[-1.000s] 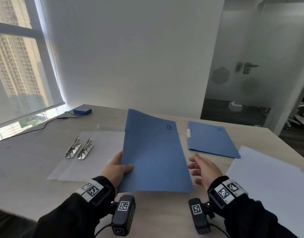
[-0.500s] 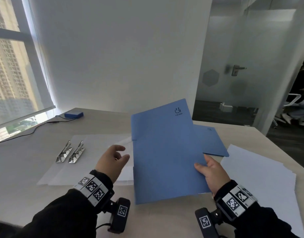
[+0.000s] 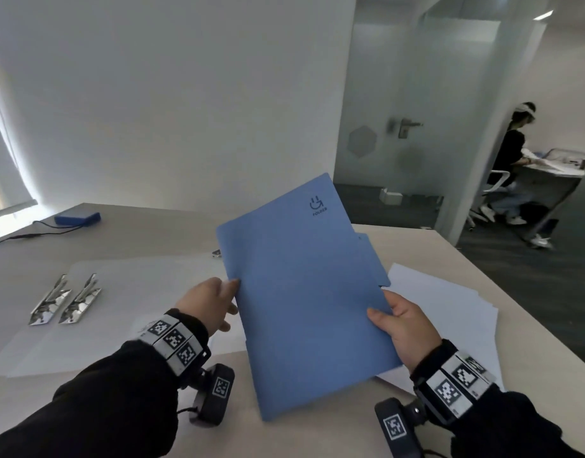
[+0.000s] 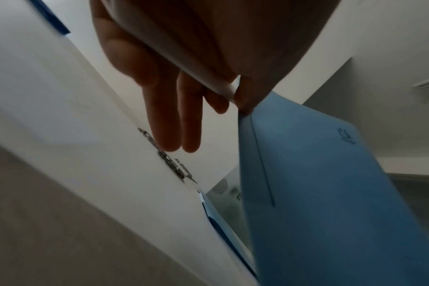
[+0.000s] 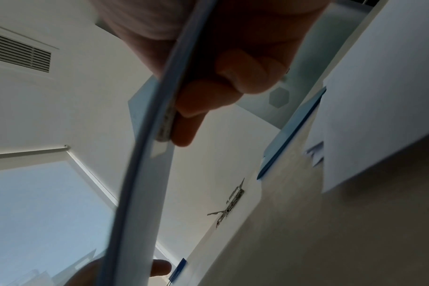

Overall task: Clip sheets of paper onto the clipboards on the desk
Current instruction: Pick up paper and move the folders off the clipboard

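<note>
A blue folder-style clipboard (image 3: 311, 292) marked FOLDER is held tilted above the desk. My right hand (image 3: 393, 319) grips its right edge, thumb on the front and fingers (image 5: 208, 100) curled behind. My left hand (image 3: 215, 299) is at the left edge with fingers (image 4: 174, 123) straight, only the thumb tip touching the board (image 4: 331, 193). A second blue clipboard (image 3: 367, 246) lies on the desk behind, mostly hidden. White paper sheets (image 3: 449, 309) lie at the right, under my right hand.
Two loose metal clips (image 3: 66, 302) lie on pale sheets (image 3: 126, 285) at the left. Another metal clip (image 3: 217, 252) peeks out beside the held board. A blue box (image 3: 77, 218) with a cable sits at the far left. A person (image 3: 512, 160) sits at another desk, back right.
The blue clipboard was lifted off the desk and passed from my left hand to my right, moving right. My left hand let go, then came back to touch its left edge.
</note>
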Motion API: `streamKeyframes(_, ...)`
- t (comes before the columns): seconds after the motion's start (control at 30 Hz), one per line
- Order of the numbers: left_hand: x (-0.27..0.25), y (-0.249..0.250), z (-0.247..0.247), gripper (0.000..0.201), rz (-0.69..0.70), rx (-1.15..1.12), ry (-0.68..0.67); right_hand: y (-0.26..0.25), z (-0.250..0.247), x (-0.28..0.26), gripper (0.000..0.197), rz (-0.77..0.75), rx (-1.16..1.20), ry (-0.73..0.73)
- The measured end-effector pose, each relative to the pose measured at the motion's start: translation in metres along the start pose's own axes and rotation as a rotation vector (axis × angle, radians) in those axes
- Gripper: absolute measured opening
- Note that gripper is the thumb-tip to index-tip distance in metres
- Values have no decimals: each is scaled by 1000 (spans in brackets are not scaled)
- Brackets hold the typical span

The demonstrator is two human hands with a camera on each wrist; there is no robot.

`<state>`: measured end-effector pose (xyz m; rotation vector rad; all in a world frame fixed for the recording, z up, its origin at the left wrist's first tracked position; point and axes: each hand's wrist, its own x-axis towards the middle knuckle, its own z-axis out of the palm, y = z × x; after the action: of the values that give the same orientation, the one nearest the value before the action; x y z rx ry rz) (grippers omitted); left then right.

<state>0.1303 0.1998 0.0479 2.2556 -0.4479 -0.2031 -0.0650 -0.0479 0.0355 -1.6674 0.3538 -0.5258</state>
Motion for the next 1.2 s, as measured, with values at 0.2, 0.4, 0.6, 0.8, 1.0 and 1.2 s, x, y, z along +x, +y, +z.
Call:
streamKeyframes(0.2, 3, 18, 40, 28, -194, -699, -127, 11, -11, -4, 32, 47, 40, 39)
streamKeyframes(0.4, 15, 24, 70, 20, -200, -860, -112, 20, -13, 2, 28, 109, 107, 55)
streamKeyframes(0.6, 27, 33, 71, 17, -164, -928, -104, 18, -26, 6, 32, 284, -73, 52)
streamKeyframes(0.8, 35, 40, 79, 17, -178, -991, -169, 32, -45, 31, 25, 320, 54, 177)
streamKeyframes(1.0, 40, 28, 94, 26, -194, -927, -163, 45, -58, 72, 36, 306, 334, 443)
streamKeyframes(1.2, 50, 12, 104, 15, -180, -850, -175, 54, -69, 135, 32, 366, 270, 630)
